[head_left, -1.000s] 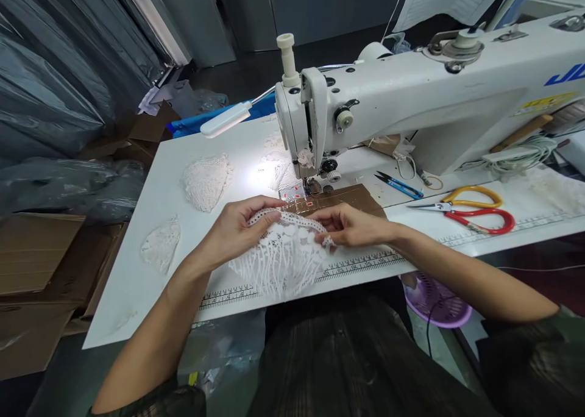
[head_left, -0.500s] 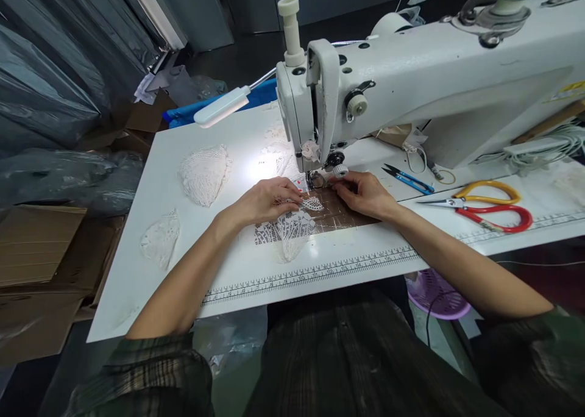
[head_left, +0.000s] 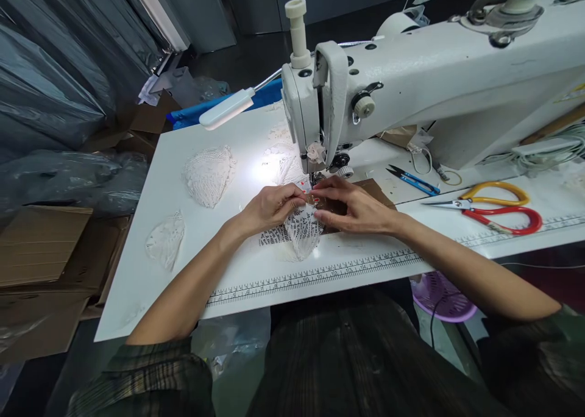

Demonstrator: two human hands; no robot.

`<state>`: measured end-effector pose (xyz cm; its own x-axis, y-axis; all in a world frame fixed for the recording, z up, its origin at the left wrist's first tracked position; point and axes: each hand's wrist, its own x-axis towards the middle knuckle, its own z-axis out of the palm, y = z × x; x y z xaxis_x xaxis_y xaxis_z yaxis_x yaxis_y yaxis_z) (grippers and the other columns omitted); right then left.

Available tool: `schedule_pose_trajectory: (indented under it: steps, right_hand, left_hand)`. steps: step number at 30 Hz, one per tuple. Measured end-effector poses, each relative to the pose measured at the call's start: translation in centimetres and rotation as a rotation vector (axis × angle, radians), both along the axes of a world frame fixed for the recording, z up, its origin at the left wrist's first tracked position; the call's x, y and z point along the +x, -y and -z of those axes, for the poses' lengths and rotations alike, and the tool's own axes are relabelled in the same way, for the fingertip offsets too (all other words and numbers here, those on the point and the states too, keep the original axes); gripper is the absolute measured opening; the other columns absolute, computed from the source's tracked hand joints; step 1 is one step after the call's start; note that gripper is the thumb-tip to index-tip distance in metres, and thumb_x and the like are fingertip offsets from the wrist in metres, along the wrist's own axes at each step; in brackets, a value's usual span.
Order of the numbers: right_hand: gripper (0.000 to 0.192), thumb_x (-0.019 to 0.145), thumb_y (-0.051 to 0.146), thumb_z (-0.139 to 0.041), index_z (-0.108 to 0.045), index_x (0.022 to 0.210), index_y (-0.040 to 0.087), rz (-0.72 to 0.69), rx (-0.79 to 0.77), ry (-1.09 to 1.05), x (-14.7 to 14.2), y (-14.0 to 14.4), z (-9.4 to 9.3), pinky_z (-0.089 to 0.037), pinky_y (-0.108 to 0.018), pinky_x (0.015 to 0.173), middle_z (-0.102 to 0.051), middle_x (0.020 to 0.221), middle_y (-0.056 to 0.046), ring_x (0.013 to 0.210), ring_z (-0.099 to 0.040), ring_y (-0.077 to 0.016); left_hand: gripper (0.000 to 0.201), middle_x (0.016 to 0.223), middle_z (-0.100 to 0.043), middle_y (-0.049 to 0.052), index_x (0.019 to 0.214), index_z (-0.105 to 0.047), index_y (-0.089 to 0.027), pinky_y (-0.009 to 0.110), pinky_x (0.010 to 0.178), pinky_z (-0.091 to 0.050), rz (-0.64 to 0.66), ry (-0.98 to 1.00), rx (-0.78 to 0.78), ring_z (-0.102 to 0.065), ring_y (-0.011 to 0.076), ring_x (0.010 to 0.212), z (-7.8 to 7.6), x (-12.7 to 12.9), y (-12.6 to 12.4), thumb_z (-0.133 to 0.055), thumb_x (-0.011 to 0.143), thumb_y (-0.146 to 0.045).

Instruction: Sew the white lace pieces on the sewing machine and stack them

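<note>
Pinching the top edge of a white, fan-shaped lace piece (head_left: 301,234) at the white sewing machine's needle (head_left: 313,179), left hand (head_left: 272,206) and right hand (head_left: 354,208) fingers press together on limp, snag-prone openwork, best gripped along its denser border.

Bare forearms; dark green plaid sleeves pushed above elbows, dark striped trousers.

White table (head_left: 150,246): sewing machine (head_left: 434,81), lace pieces (head_left: 208,176), scissors (head_left: 496,206), snips (head_left: 414,181).
</note>
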<state>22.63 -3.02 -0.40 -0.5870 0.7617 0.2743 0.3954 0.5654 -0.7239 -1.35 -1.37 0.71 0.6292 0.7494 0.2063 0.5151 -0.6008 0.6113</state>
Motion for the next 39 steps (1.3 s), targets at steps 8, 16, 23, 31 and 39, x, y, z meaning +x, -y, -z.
schedule_pose_trajectory:
  steps: [8,16,23,31,39]
  right_hand:
    - [0.030,0.097,0.041,-0.053,-0.064,0.084,0.016,-0.151,-0.356,-0.046,-1.4,1.0,-0.8,-0.037,-0.027,0.061,-0.054,0.072,0.001,0.065,-0.047,-0.0113]
    - [0.022,0.097,0.036,-0.055,-0.054,0.085,0.018,-0.144,-0.880,-0.248,-2.9,1.6,-0.4,-0.038,-0.022,0.044,-0.057,0.067,0.002,0.049,-0.048,-0.0077]
    - [0.034,0.091,0.050,-0.062,-0.062,0.088,0.016,-0.354,-0.925,0.085,-0.9,2.3,-1.3,-0.043,-0.021,0.047,-0.071,0.082,-0.004,0.056,-0.062,-0.0102]
    - [0.035,0.098,0.030,-0.045,-0.068,0.123,0.020,-0.006,0.157,0.297,2.4,-2.0,0.0,-0.043,-0.031,0.071,-0.071,0.109,-0.010,0.092,-0.064,-0.0225]
    - [0.040,0.100,0.032,-0.042,-0.063,0.134,0.029,-0.002,0.313,0.636,-0.1,-3.2,0.4,-0.031,-0.029,0.054,-0.067,0.114,-0.011,0.081,-0.060,-0.0214]
  left_hand:
    - [0.021,0.080,-0.071,0.003,0.095,-0.069,-0.017,0.021,0.057,-0.050,0.027,0.070,-0.176,-0.064,0.0106,0.065,-2.2,-0.4,2.3,-0.063,0.093,-0.036]
    - [0.032,0.052,-0.052,-0.004,0.090,-0.069,-0.016,0.021,0.045,-0.035,-0.047,-0.052,-0.274,-0.045,0.0074,0.044,-4.1,-0.7,0.3,-0.051,0.098,-0.042]
    - [0.031,0.081,-0.071,0.006,0.087,-0.071,-0.017,0.025,0.052,-0.037,-0.087,-0.543,0.349,-0.063,0.0184,0.069,-1.3,1.8,-4.4,-0.062,0.092,-0.046]
    - [0.017,0.089,-0.071,0.006,0.090,-0.067,-0.016,0.028,0.065,-0.057,0.229,-0.092,0.568,-0.067,0.0162,0.078,0.0,-0.7,0.1,-0.063,0.092,-0.032]
    - [0.007,0.085,-0.069,0.005,0.097,-0.059,-0.015,0.026,0.062,-0.059,0.117,0.015,0.567,-0.066,0.0135,0.075,3.0,0.2,1.4,-0.052,0.098,-0.015]
